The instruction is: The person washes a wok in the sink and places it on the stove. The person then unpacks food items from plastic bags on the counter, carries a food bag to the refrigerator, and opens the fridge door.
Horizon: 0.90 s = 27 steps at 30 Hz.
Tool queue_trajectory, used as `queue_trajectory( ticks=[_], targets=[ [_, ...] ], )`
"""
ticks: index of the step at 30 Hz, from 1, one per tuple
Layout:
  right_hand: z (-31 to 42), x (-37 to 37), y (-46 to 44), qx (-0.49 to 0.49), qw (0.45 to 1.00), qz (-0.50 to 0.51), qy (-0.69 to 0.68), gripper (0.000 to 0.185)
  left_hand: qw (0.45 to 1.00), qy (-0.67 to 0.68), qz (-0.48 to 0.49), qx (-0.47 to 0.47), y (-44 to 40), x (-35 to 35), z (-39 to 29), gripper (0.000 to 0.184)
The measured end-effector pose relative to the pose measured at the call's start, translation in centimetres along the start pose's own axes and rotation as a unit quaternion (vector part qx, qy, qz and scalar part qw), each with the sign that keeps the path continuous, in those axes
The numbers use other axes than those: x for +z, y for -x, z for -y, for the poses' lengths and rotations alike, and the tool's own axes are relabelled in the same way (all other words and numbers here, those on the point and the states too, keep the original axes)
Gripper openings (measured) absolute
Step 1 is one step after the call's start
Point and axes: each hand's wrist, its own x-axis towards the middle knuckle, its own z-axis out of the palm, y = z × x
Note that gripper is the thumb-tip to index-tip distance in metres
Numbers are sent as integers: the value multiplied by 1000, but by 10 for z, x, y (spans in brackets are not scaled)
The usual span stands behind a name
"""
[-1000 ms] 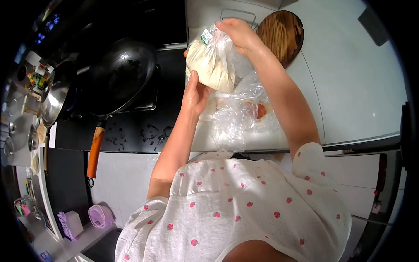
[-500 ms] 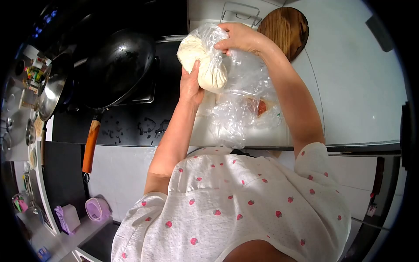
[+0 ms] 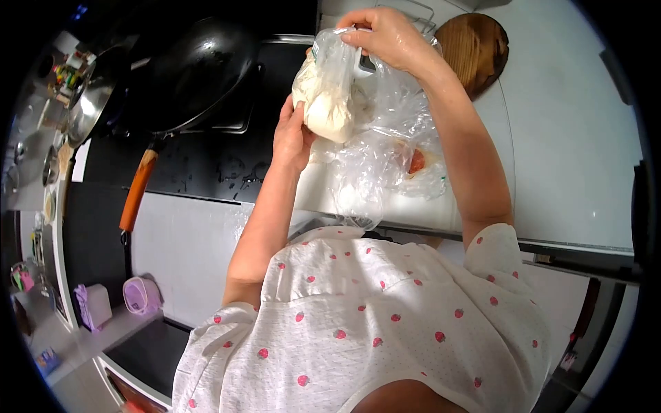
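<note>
A clear plastic bag of pale, cream-coloured dough or flour (image 3: 323,103) hangs between my hands above the counter's edge beside the stove. My left hand (image 3: 292,138) supports the bag from its lower left, thumb on the front. Pinched at the bag's gathered top is my right hand (image 3: 385,38). Just below and to the right lie crumpled clear plastic bags (image 3: 365,168), one with a reddish-orange item (image 3: 416,161) inside. What that item is, I cannot tell.
A black wok (image 3: 200,76) with an orange-brown handle (image 3: 138,189) sits on the black stove (image 3: 189,165). A round wooden board (image 3: 475,51) lies at the back right, near a wire rack (image 3: 416,14). Purple-lined bins (image 3: 141,296) stand at lower left.
The bag turned more upright, its contents hanging lower. My right hand moved up with the bag's top. The whole view has shifted, so the stove and wok appear higher.
</note>
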Motion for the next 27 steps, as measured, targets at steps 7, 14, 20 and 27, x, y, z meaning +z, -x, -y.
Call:
queue_trajectory(
  ticks=[7, 14, 20, 27],
  targets=[
    [23, 20, 1, -128, 991, -23, -18, 17, 996, -55, -61, 39, 49, -17, -6, 69],
    [44, 44, 22, -111, 993, 9, -29, 16, 994, -72, -60, 50, 73, -40, -13, 74],
    [57, 80, 36, -147, 989, -18, 11, 18, 991, -86, -102, 20, 96, -58, -18, 68],
    [84, 122, 79, -106, 994, 10, 25, 11, 971, -175, -161, 10, 120, -93, -13, 67]
  ],
)
